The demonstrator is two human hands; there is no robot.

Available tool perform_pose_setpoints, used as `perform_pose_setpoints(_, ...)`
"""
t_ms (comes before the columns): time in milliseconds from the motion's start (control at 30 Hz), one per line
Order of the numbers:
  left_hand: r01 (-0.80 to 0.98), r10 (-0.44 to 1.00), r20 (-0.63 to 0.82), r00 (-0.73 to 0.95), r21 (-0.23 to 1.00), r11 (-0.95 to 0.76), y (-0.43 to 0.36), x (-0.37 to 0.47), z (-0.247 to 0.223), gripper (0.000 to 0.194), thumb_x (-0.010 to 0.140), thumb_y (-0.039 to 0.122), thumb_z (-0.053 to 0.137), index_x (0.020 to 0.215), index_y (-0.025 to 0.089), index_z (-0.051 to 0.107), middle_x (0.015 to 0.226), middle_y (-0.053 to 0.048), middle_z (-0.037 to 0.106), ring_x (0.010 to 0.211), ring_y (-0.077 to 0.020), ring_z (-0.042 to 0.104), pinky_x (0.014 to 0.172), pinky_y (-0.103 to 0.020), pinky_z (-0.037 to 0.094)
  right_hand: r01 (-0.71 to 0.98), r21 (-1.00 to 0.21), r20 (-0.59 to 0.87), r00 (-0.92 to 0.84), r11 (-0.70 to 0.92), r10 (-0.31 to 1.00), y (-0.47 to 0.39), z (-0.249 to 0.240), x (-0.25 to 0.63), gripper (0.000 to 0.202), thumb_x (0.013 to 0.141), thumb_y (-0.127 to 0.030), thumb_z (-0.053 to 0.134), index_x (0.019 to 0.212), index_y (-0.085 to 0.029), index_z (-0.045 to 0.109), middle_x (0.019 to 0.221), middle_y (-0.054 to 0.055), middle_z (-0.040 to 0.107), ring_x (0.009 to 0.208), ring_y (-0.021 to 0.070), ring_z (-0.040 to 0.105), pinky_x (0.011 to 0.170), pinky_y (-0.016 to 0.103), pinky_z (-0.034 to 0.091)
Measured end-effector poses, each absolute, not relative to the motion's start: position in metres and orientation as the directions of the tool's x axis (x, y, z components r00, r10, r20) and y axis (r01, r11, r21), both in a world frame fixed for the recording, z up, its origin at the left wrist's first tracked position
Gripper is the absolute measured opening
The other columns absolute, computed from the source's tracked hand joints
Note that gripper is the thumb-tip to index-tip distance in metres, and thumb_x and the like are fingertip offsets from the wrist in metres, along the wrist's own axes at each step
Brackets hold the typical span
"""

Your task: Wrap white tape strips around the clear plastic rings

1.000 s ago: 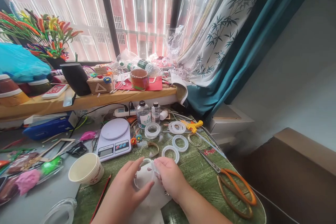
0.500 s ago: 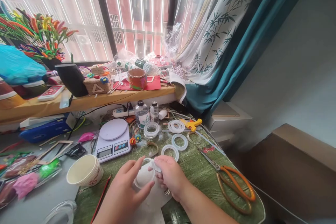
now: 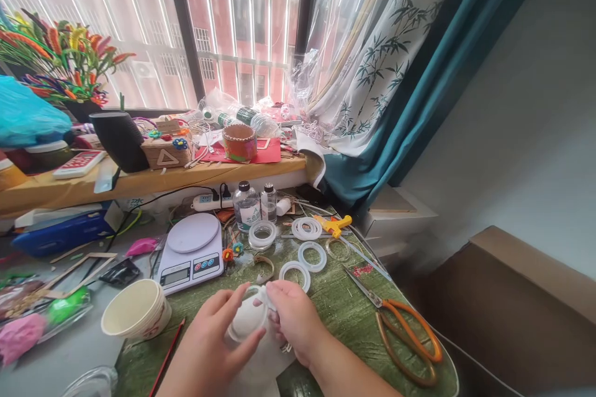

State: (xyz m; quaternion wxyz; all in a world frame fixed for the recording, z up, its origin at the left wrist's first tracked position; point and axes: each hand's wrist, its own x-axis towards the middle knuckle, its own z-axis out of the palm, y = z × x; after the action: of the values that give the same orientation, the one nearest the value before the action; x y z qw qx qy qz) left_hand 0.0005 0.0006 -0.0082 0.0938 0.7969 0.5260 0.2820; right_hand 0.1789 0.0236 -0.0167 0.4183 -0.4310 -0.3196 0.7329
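Note:
A clear, bracelet-like ring [image 3: 254,289] is tilted up in front of me, its rim between the spread thumb and fingers of my left hand [image 3: 205,341]. My right hand [image 3: 295,316] is closed in a pinch at the ring's upper right side. A small white piece [image 3: 267,299], perhaps tissue or cloth, shows between its thumb and fingers and presses against the rim. Below both hands lies a white sheet [image 3: 258,369] on the green tabletop. Just beyond sit frosted ring moulds [image 3: 295,273] and a small open band [image 3: 264,268].
Scissors with orange handles [image 3: 405,335] lie at right, near a yellow glue gun [image 3: 333,224]. A kitchen scale [image 3: 193,251], paper cups [image 3: 137,310] and a red pencil [image 3: 168,356] are at left. Two bottles [image 3: 246,208] stand behind the rings, below a cluttered windowsill [image 3: 139,183].
The view has shifted slightly, so the tabletop things appear further left. Both hands keep nearly the same hold on the ring and the white piece.

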Motion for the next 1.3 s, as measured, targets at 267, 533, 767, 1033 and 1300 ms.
perform_pose_setpoints(267,0.804,0.902,0.358,0.242,0.446,-0.393,0.0,0.005,-0.01,0.053,0.08,0.05,0.075,0.126,0.024,0.072,0.108,-0.011,0.077,0.097,-0.0302,0.076,0.083,-0.038,0.065,-0.332,-0.829,-0.377,-0.26,-0.449,0.889,0.021,-0.013,0.178,0.052,0.08,-0.067,0.066,0.082,-0.016,0.065,0.047,-0.011,0.035,0.038,0.0056,0.02,0.04,0.021,0.014)
perform_pose_setpoints(533,0.762,0.928,0.239,0.286,0.53,-0.372,-0.006,0.004,-0.008,0.067,0.076,0.038,0.081,0.14,0.029,0.062,0.131,-0.012,0.071,0.116,-0.033,0.07,0.096,-0.045,0.06,-0.109,-0.957,-0.242,-0.225,-0.271,0.944,0.024,-0.023,0.185,0.048,0.084,-0.062,0.066,0.08,-0.014,0.069,0.047,-0.009,0.039,0.043,0.0082,0.028,0.044,0.023,0.02)
perform_pose_setpoints(767,0.691,0.919,0.16,0.362,0.616,-0.379,-0.006,0.002,0.003,0.081,0.062,0.026,0.09,0.139,0.033,0.062,0.123,-0.009,0.074,0.109,-0.0315,0.072,0.093,-0.041,0.061,0.001,-0.973,-0.221,-0.265,-0.229,0.939,0.027,-0.011,0.192,0.042,0.084,-0.056,0.068,0.073,-0.015,0.071,0.05,-0.007,0.041,0.048,0.0102,0.033,0.054,0.026,0.028)
perform_pose_setpoints(1033,0.781,0.954,0.24,0.179,0.555,-0.286,0.001,0.002,-0.011,0.066,0.065,0.041,0.087,0.126,0.024,0.068,0.119,-0.013,0.076,0.107,-0.0364,0.073,0.092,-0.05,0.061,-0.012,-0.986,-0.161,-0.217,-0.168,0.963,0.022,-0.018,0.18,0.055,0.09,-0.066,0.057,0.08,-0.014,0.071,0.063,-0.001,0.054,0.06,0.0141,0.045,0.059,0.026,0.036)
perform_pose_setpoints(1300,0.737,0.932,0.237,0.274,0.571,-0.362,-0.005,0.004,-0.004,0.071,0.064,0.034,0.088,0.132,0.029,0.067,0.126,-0.011,0.073,0.109,-0.0341,0.073,0.091,-0.044,0.063,-0.138,-0.965,-0.194,-0.206,-0.224,0.959,0.022,-0.02,0.181,0.057,0.087,-0.069,0.06,0.076,-0.014,0.068,0.063,0.0,0.056,0.059,0.0137,0.048,0.058,0.026,0.037)
